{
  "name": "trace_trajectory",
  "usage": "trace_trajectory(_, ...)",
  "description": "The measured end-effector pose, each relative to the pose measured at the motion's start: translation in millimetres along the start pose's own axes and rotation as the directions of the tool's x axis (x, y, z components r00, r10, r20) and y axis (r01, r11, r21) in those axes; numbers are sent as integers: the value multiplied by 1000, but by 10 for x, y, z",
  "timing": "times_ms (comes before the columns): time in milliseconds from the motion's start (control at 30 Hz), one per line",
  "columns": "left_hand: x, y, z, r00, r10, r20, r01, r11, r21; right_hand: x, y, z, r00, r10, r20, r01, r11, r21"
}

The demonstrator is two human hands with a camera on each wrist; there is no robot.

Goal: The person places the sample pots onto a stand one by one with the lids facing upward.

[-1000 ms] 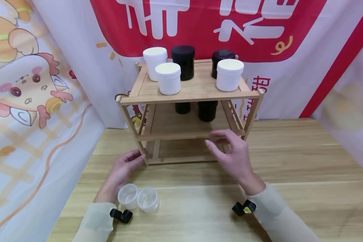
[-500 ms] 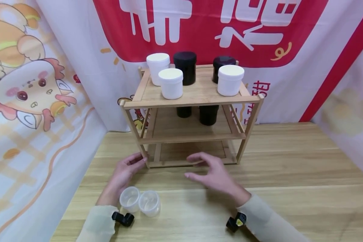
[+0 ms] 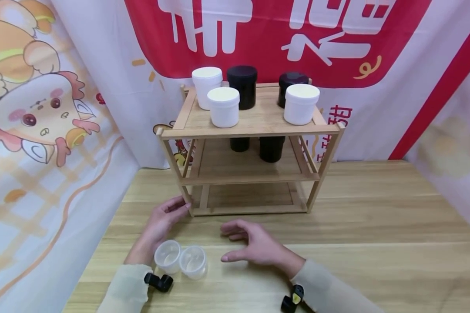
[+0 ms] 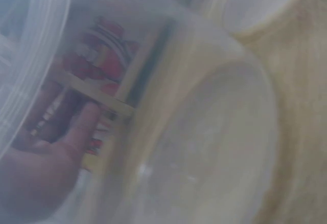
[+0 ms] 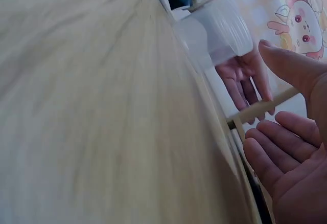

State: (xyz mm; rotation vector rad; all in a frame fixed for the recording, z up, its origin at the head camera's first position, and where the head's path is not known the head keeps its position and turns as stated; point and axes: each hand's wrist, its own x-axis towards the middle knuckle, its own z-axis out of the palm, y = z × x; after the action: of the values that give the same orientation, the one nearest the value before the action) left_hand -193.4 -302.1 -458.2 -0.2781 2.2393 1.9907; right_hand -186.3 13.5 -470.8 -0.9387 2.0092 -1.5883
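A wooden three-tier rack stands on the table. My left hand holds its front left leg near the foot, with thumb and fingers on either side of the post. Two clear plastic cups, a left cup and a right cup, stand side by side by my left wrist. In the left wrist view a clear cup fills much of the frame, with the left hand seen blurred through it. My right hand holds nothing; its thumb and fingers are spread apart, facing the right cup from a short distance.
White lidded jars and black lidded jars stand on the top shelf. Two more black jars, one a larger black jar, are on the middle shelf. A printed cloth borders the left side, and a red-and-white cloth hangs behind.
My right hand has moved from the rack's front down and left toward the clear cups. The left hand stays at the rack's leg. The head view has shifted slightly.
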Motion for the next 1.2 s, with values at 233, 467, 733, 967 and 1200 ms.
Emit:
trace_trajectory(233, 10, 7, 11, 1000, -5, -5, 5, 1000, -2, 95, 18, 161, 1000, -10, 29, 8, 998, 69)
trace_trajectory(467, 10, 8, 1, 1000, -4, -17, 4, 1000, 9, 156, 26, 271, 999, 3, 39, -7, 996, 93)
trace_trajectory(733, 13, -8, 19, 1000, -14, -19, 14, 1000, -9, 203, 35, 370, 999, -2, 51, -2, 998, 69)
trace_trajectory(967, -1, 5, 33, 1000, -15, -14, 15, 1000, 0, 222, 38, 420, 999, -8, 47, 5, 998, 67)
trace_trajectory(1200, -9, 14, 40, 1000, -1, -23, 1, 1000, 0, 238, 25, 450, 998, -28, 50, 25, 998, 58)
